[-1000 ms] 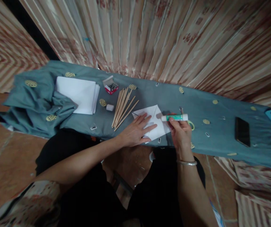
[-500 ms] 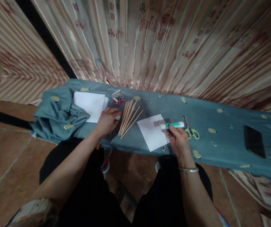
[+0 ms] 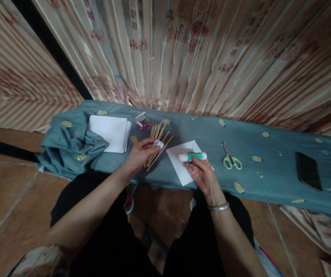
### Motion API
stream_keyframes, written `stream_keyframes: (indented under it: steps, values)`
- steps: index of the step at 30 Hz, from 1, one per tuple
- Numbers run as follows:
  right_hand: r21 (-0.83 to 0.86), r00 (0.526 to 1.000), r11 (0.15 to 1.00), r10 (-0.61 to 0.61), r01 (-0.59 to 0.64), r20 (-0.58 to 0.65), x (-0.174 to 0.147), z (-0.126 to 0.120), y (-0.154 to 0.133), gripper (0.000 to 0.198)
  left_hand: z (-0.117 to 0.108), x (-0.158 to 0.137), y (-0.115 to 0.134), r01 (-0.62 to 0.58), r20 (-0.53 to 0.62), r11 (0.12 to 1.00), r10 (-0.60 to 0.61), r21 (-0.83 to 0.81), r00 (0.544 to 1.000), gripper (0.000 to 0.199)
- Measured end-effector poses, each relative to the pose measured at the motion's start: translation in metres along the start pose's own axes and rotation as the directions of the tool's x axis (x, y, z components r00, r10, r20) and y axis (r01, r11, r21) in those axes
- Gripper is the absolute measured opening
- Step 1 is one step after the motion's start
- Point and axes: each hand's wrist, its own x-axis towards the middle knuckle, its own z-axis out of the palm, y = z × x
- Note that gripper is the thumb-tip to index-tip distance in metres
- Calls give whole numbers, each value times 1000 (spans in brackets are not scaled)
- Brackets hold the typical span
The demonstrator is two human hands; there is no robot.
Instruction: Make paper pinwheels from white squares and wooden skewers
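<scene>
My right hand (image 3: 204, 175) is closed around a green and white glue stick (image 3: 197, 156), held level above a square sheet of white paper (image 3: 179, 161). Pinched between the thumb and fingers of my left hand (image 3: 142, 152) is a small white cap (image 3: 158, 144). Under that hand lies a loose bundle of thin wooden sticks (image 3: 161, 156), partly hidden by it. Faint crease lines show on the paper, and its right side is covered by my right hand.
A stack of white paper (image 3: 110, 132) lies at the left beside bunched cloth (image 3: 64, 134). Behind the sticks stands an open small box (image 3: 143, 122) of metal pieces. Green-handled scissors (image 3: 231, 161) and a black phone (image 3: 308, 171) lie to the right.
My left hand has picked up the white cap left of the sticks and moved right, over them. My right hand has brought the glue stick left, closer to the left hand.
</scene>
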Motion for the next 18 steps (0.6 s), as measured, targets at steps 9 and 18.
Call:
stream_keyframes:
  steps: [9, 18]
  values:
    - [48, 999, 998, -32, 31, 19, 4, 11, 1, 26, 14, -6, -6, -246, 146, 899, 206, 362, 968, 29]
    - [-53, 997, 996, -63, 65, 39, 3, 14, 7, 28, 17, -8, 2, -478, 361, 671, 319, 566, 876, 27]
